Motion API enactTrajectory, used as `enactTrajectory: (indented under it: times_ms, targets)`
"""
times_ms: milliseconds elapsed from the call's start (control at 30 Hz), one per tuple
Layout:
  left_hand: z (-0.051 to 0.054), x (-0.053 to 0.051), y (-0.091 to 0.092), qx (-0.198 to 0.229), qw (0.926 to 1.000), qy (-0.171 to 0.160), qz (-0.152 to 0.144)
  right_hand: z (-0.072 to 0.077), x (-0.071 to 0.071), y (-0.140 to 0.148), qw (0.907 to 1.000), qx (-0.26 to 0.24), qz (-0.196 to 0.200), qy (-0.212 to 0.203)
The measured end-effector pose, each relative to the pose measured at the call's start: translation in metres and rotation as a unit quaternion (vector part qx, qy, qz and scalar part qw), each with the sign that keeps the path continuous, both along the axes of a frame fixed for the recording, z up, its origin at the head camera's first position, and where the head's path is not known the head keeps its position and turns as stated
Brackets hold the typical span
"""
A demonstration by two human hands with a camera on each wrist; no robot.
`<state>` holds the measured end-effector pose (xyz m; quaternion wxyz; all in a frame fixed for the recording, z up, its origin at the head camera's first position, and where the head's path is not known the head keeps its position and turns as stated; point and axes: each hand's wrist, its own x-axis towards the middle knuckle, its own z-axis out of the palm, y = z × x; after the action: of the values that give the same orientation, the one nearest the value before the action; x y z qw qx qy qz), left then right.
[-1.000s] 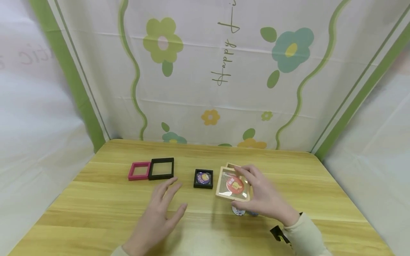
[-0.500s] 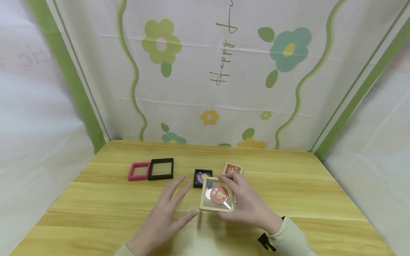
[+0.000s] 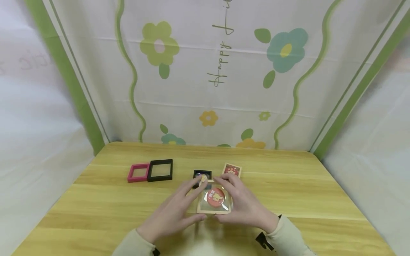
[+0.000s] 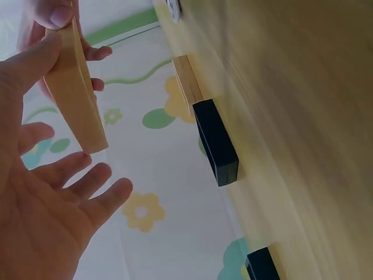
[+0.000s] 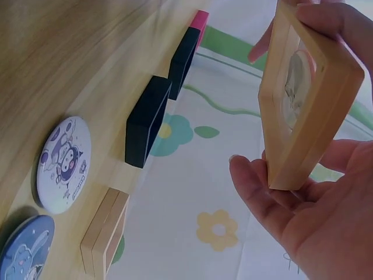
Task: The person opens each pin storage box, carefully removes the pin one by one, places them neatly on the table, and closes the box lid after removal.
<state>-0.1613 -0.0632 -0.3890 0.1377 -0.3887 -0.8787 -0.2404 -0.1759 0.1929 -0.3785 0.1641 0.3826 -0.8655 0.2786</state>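
**Just on the near side of the small black frame [image 3: 203, 171]: wood frame [image 3: 211, 212] up off the table [image 3: 320, 199], both hands on it**

Wood frame hides part of the small black frame. Clear pane; red thumbs-up badge [image 3: 215, 197] inside.

Right hand [image 3: 246, 204]: clamped on the wood frame at its right side, thumb at near edge, fingertips at far edge.

Left hand [image 3: 174, 211]: clamped on it too, at the left side. Thumb at near edge, index at far edge; other fingers apart. Can't tell how firm.

Rest, relative to the small black frame:
- Left, well apart: big black frame [image 3: 161, 161], with pink frame [image 3: 139, 165] touching it on the far left.
- Right, near, slightly farther back: small wood frame [image 3: 233, 165], red badge inside.
- Right and nearer the person: white badge [image 5: 64, 165] flat on the table, then blue badge [image 5: 26, 248], cut by the view edge. Right wrist view only.
- Behind: printed cloth [image 3: 189, 89] with flowers and "Happy".

Pale sleeves on both arms; black strap [image 3: 264, 241] by the right one.
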Motion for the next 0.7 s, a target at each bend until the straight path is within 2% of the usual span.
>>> enactTrajectory:
  times_ms: [200,467,600,700]
  targets:
    - [0.007,-0.004,0.003,-0.015,0.9997,0.001,-0.021,0.002,-0.001,0.000,0.9998,0.002,0.021,-0.002]
    - [0.018,-0.009,0.008,-0.025,0.9992,-0.010,-0.029,0.005,0.001,0.000,0.9989,-0.017,0.042,-0.007]
    - [0.022,-0.012,0.011,-0.011,0.9995,-0.004,-0.029,0.006,0.001,-0.002,0.9960,-0.052,0.063,-0.037]
    - [0.024,-0.014,0.012,0.001,0.9998,0.016,-0.013,0.005,0.001,-0.002,0.9902,-0.091,0.070,-0.079]
